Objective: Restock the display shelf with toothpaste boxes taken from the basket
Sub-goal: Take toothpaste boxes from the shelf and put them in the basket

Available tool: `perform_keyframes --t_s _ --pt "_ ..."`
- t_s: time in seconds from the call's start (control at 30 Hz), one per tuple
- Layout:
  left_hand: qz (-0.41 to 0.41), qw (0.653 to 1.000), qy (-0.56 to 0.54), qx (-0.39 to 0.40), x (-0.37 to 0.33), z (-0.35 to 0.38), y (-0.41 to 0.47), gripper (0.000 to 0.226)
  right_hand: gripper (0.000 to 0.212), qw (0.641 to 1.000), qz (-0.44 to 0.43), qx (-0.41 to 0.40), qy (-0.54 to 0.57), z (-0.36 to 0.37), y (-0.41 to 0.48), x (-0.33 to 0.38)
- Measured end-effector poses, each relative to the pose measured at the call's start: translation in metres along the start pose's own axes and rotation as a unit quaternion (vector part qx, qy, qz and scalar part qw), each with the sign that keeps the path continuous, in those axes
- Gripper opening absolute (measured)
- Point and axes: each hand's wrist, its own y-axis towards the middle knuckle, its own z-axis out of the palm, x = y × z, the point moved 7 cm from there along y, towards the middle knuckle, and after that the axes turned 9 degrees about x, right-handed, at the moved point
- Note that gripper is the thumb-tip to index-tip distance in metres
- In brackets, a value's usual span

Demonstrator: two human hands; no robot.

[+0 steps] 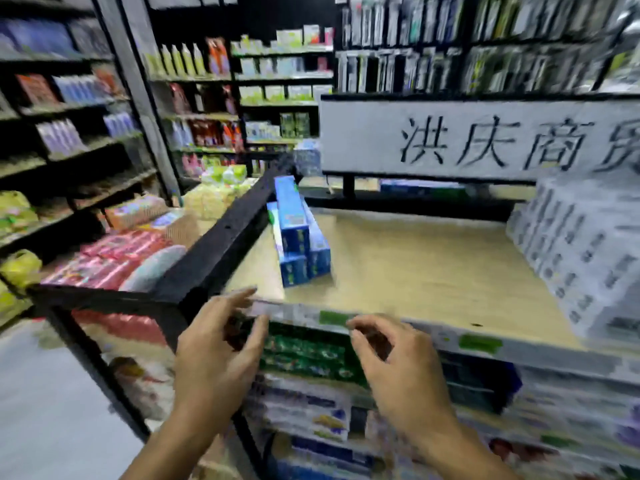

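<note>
Our left hand, fingers loosely spread, and right hand, fingers curled (gripping or not, we cannot tell), flank the green toothpaste boxes under the display shelf, probably squaring them. Blue toothpaste boxes stack far left.

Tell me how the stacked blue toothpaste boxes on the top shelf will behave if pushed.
The blue boxes look like stiff, light cartons, so they should slide easily on the smooth wooden shelf. The top box rests loose on the others, so a push would probably knock it off.
</note>
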Motion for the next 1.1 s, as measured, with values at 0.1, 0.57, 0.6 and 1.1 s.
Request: perform_keyframes --t_s 0.1,0.57,0.6,1.1 --pt "0.016 0.999 -0.051 -0.01 -0.01 -0.017 0.045 0.032 0.009 0.999 -0.017 -0.034 -0.025 -0.006 0.035 0.031" --pt "-0.203 0.937 -0.07 0.275 0.001 0.063 0.187 0.077 0.038 0.984 0.068 0.087 -0.138 0.053 0.157 0.048" --pt "-0.207 0.938 -0.094 0.26 0.006 0.058 0.19 0.07 0.038 0.982 0.068 0.09 -0.154 0.055 0.16 0.047" --pt "-0.264 0.927 -0.174 0.201 0.043 0.035 0.175 0.049 0.046 0.945 0.112 0.146 -0.269 0.036 0.199 0.033"
